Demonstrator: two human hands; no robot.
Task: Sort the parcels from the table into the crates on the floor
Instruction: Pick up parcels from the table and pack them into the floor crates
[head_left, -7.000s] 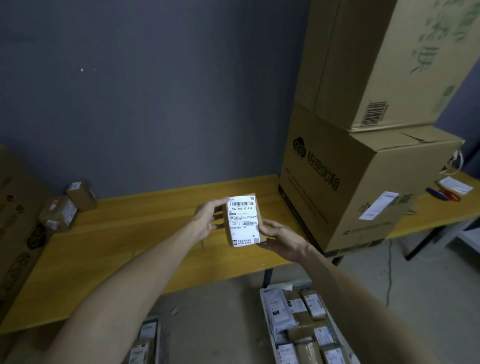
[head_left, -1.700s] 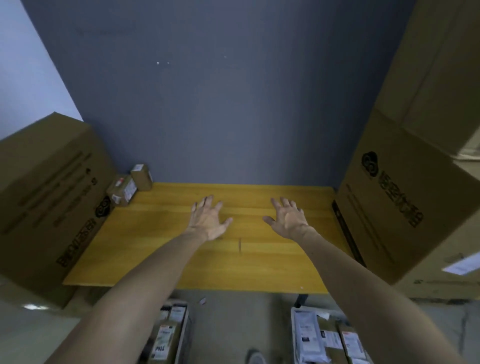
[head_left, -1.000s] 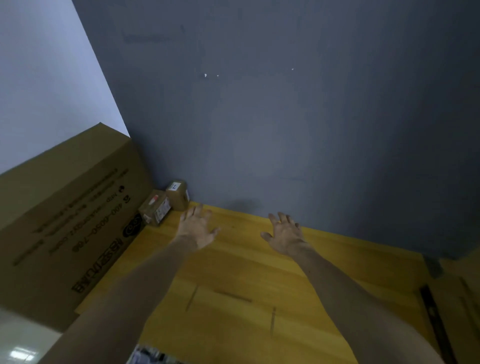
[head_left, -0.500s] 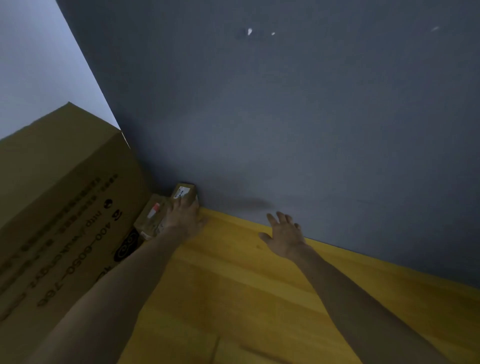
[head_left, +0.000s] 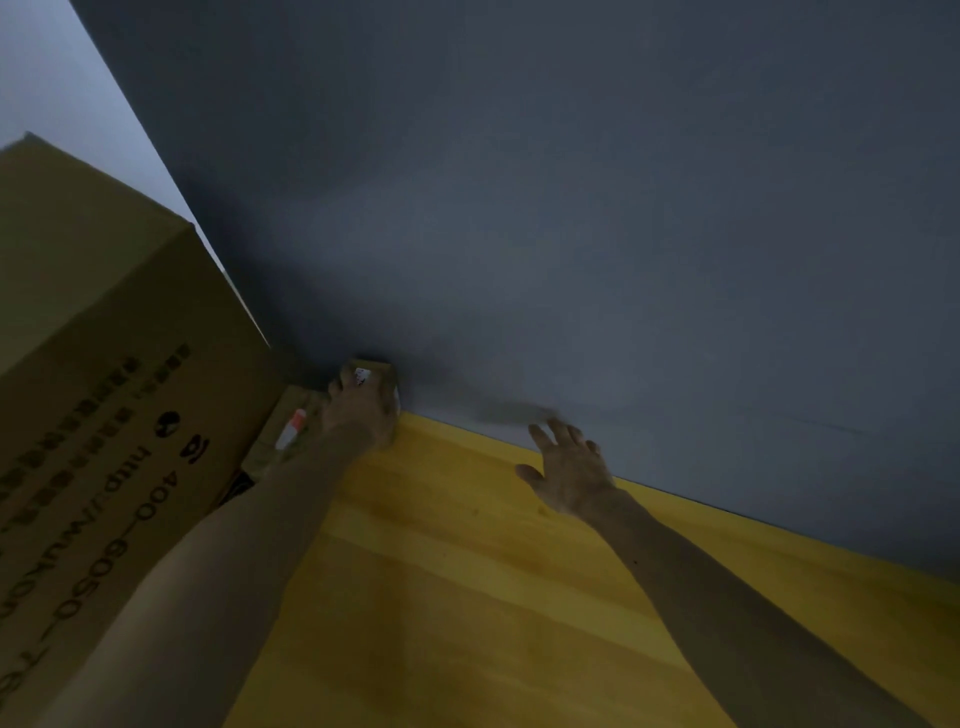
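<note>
Left hand (head_left: 363, 410) is now sitting on the small parcel (head_left: 375, 370) in the back left corner of the table (head_left: 467, 571). A second ago it was only reaching that way with spread fingers; half a second ago it was just making contact. Now fingers are curling over the parcel's top with the thumb down its right side, so it is gripping the parcel, though blur is hiding how firm the hold is. Parcel is not lifted yet: it is sitting on the table, against the grey wall (head_left: 571, 208).

Second parcel (head_left: 289, 431), with a red-and-white label, is lying just beside it, wedged between the forearm and the big carton (head_left: 104, 415). It is untouched.

Right hand (head_left: 569, 467) is holding nothing, fingers spread, low over the table near the wall and well apart from both parcels. It is sitting in about the same spot as a second ago. Contact with the tabletop can't be told.

The head camera is leaning further into the corner than before, so the crates on the floor are dropping out of view.

Judgement: the person is picking up the next parcel, and a lift and a label check are likely following. Two parcels are showing left on the table, so sorting is nearing its end on this side.
</note>
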